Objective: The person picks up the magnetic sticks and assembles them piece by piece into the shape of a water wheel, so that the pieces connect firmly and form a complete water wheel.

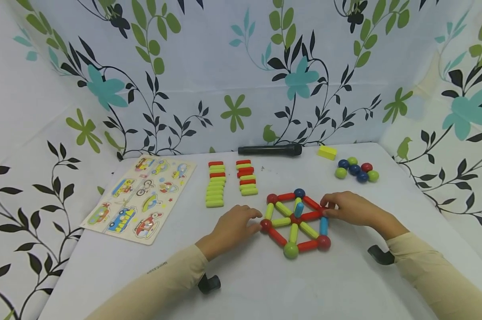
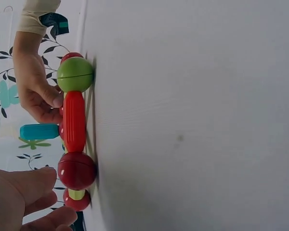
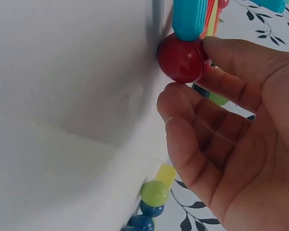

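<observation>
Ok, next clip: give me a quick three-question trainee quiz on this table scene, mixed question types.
1. True or false: the right hand pinches a red ball at the edge of the stick-and-ball wheel.
2. What lies at the back of the table, left of the yellow block?
A. a black microphone
B. a pair of scissors
C. a cup
3. Fill in: the left hand touches a ____ ball at the wheel's left side.

Key:
1. True
2. A, the black microphone
3. red
</observation>
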The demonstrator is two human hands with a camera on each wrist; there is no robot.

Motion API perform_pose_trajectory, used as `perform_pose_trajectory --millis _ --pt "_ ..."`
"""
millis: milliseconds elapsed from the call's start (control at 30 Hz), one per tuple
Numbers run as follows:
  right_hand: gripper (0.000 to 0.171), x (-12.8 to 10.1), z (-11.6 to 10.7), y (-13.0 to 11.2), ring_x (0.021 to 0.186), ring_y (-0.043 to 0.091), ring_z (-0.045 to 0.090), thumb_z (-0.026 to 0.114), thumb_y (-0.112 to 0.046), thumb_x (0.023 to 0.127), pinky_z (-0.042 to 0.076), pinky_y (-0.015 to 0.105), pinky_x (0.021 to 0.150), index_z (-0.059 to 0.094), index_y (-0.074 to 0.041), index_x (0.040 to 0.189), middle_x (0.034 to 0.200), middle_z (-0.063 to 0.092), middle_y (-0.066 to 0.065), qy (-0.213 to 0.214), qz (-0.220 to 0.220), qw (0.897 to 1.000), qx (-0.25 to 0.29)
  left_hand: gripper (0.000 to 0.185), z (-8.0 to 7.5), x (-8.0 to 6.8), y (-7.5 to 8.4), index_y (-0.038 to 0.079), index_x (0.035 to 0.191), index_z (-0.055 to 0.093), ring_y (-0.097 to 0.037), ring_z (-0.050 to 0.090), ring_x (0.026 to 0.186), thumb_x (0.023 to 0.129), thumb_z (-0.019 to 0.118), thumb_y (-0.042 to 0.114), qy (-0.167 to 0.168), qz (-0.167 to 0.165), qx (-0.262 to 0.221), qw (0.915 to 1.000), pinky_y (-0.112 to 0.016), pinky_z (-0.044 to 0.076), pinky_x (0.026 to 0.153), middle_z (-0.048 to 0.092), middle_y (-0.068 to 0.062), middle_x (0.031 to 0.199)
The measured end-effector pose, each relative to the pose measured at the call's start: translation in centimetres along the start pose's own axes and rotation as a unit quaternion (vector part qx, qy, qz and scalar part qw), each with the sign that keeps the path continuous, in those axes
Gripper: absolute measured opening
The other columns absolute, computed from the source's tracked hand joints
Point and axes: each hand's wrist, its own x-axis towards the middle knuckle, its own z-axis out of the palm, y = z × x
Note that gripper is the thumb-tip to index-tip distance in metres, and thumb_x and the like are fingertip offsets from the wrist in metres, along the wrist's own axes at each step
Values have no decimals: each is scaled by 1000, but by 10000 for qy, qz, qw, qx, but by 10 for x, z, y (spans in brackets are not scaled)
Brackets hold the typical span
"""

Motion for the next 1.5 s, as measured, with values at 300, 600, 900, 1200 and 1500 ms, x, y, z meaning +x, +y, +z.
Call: perform_pose_trajectory --millis 300,600,900,1200,1500 --pt "31 12 -25 35 103 32 65 70 -18 96 56 52 88 69 -1 122 112 69 14 791 347 9962 -85 30 5 -4 -1 20 123 72 -15 63 102 93 76 25 2 153 -173 9997 -31 55 87 74 4 112" --pt "49 35 -38 76 106 46 59 63 -11 97 51 66 87 52 0 143 125 54 34 1135 1505 9771 -989 30 11 -2 4 23 122 71 -12 61 104 93 77 25 -146 338 -154 9992 -29 54 89 72 7 110" --pt "49 48 -30 76 105 44 59 66 -15 95 51 68 85 54 2 140 125 61 31 916 1563 9786 -972 28 11 -2 6 23 121 73 -10 60 103 94 75 26 -124 402 -6 9991 -26 53 88 70 8 108" --pt "45 41 -36 33 95 31 61 71 -32 95 56 46 80 65 2 124 108 68 16 1139 1023 9882 -73 25 11 2 6 22 120 72 -9 58 98 95 74 27 -79 473 77 9988 -25 53 86 69 7 105" --pt "40 16 -35 -47 97 17 59 73 -23 94 55 29 75 66 -14 132 115 68 -3 827 -943 9903 592 24 15 7 8 20 118 73 -9 59 93 95 75 25 17 586 167 9981 -23 53 83 69 7 102"
